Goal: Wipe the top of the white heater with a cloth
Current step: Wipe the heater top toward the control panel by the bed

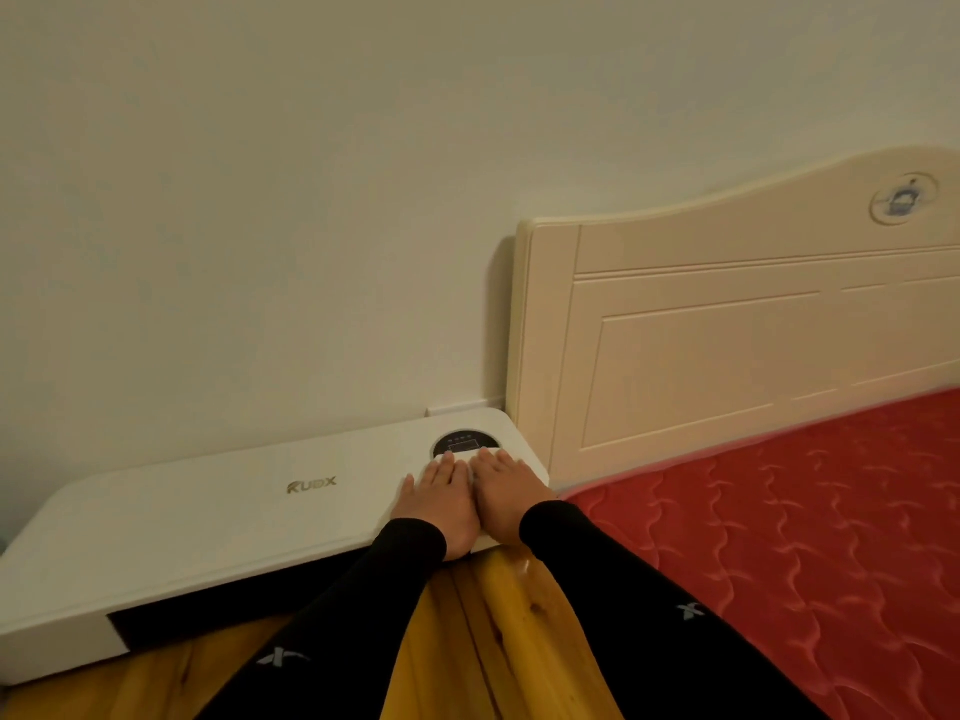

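The long white heater (208,517) lies low along the wall, with a gold logo on its top and a round black control panel (457,440) near its right end. My left hand (439,504) and my right hand (506,493) lie flat side by side on that right end, fingertips at the panel's lower edge. Both press down on a white cloth (471,472), of which only a thin strip shows between and ahead of the fingers. Black sleeves cover both forearms.
A cream headboard (727,330) stands right beside the heater's right end. A red quilted mattress (779,537) fills the right side. Wooden floor (493,615) shows below the heater's dark front grille. A plain wall (260,200) rises behind.
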Tool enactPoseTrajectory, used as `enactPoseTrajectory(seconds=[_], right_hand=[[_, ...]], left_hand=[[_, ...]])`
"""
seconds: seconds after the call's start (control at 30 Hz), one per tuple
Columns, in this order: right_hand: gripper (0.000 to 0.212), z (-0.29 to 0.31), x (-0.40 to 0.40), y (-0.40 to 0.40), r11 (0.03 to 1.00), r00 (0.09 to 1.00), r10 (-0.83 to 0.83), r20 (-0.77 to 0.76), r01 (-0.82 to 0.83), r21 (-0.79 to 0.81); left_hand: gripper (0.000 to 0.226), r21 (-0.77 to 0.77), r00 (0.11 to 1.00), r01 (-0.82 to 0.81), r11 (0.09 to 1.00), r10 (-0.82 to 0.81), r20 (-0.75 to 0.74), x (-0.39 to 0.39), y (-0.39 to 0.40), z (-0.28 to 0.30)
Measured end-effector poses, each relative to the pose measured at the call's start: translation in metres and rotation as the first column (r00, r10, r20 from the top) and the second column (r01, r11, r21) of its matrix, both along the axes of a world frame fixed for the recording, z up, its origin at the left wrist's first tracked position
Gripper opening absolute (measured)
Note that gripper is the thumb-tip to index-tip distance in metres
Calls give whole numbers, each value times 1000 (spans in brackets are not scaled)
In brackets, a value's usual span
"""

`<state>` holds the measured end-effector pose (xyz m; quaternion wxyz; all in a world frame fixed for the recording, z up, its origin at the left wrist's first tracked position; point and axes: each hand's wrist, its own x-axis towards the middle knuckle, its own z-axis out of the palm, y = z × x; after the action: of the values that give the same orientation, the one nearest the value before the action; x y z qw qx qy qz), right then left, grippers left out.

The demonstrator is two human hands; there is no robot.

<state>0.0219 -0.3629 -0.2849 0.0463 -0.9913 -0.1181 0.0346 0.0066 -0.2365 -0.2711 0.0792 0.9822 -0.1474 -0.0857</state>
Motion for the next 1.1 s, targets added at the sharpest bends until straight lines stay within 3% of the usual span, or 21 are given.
enactPoseTrajectory(seconds=[0.3,0.73,0.87,1.1], right_hand=[[63,-6,-10,-10,996,1000,7,28,-9,92],[64,-23,43,-22,999,996,46,77,-46,-7],[73,-26,64,-26,998,994,62,89,-63,5],[80,-25,100,-31,996,991,89,96,-87,-24]], left_hand=[[72,-56,1000,-1,998,1,6,-8,-7,-2],[70,-34,1000,-6,999,6,-1,37,-19,-9],[78,-27,1000,-6,1000,6,-14,57,-24,-9],[68,52,1000,-21,998,21,19,84,-31,-5]])
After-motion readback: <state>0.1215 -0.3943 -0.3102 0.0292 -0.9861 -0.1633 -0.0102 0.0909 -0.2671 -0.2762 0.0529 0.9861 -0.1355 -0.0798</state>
